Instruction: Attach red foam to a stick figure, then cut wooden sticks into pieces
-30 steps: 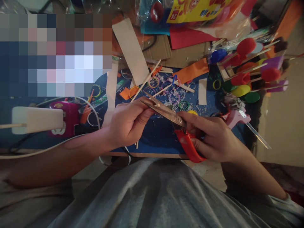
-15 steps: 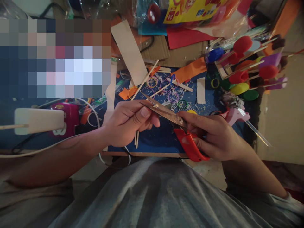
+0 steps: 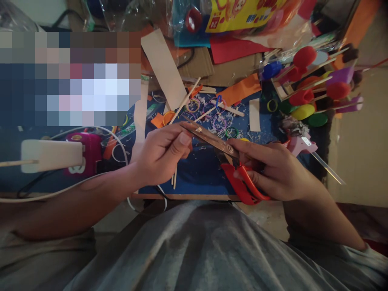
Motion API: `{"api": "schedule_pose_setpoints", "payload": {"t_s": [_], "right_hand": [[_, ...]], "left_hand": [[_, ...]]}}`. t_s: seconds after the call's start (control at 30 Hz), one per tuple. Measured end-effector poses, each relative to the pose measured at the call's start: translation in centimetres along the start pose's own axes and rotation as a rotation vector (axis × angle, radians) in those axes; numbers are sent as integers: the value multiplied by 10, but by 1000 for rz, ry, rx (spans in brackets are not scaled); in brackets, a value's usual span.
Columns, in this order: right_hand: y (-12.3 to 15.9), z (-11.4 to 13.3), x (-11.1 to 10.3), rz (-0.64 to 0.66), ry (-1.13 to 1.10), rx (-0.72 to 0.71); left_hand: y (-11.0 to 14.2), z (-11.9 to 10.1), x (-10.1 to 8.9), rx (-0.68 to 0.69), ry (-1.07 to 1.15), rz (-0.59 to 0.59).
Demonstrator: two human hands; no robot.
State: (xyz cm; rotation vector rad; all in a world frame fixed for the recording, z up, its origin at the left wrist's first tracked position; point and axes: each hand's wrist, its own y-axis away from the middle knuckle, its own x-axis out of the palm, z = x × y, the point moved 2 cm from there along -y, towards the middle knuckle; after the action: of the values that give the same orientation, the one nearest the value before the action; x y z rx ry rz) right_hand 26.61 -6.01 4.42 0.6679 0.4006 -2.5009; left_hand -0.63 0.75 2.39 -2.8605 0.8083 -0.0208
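Note:
My right hand (image 3: pixel 269 167) grips the red-handled scissors (image 3: pixel 214 139), fingers in the loops, blades pointing left and slightly apart. My left hand (image 3: pixel 168 153) is closed in a pinch beside the blade tips; what it holds is mostly hidden. A tiny pale piece (image 3: pixel 199 129) shows at the blades near its fingertips. Two thin wooden sticks (image 3: pixel 174 181) show below the left hand; I cannot tell whether it touches them. Behind the blades, paper shreds, coloured rings and wooden sticks (image 3: pixel 189 99) lie on the blue table (image 3: pixel 200 178).
A pink glue gun (image 3: pixel 303 145) with a clear glue stick lies at right, below coloured foam pieces on sticks (image 3: pixel 304 56). A white adapter (image 3: pixel 51 155) and cable sit at left by a magenta box (image 3: pixel 92 151). Paper strips (image 3: pixel 165 68) and a yellow packet (image 3: pixel 242 16) lie farther back.
The scissor handles have spread a little and the blades have shifted slightly. My left fingers have curled in closer beneath the thumb. The whole view has moved slightly.

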Motion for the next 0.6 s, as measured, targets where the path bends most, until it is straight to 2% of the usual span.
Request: {"api": "schedule_pose_setpoints", "payload": {"t_s": [0.03,0.1,0.13,0.2,0.3,0.43,0.6], "right_hand": [[0,0,0,-6,5,-4],[0,0,1,-10,9,-9],[0,0,1,-11,8,-6],[0,0,1,-14,1,0],[0,1,1,-14,-14,-6],[1,0,1,-15,-36,-6],[0,0,0,4,-53,1]], "left_hand": [[1,-1,-2,88,-158,-60],[4,-3,-2,246,-365,-82],[5,-4,-2,290,-412,-68],[5,-5,-1,290,-391,-47],[3,-3,1,152,-115,-2],[-2,-4,6,-15,337,162],[-6,-12,7,-292,646,320]]}}
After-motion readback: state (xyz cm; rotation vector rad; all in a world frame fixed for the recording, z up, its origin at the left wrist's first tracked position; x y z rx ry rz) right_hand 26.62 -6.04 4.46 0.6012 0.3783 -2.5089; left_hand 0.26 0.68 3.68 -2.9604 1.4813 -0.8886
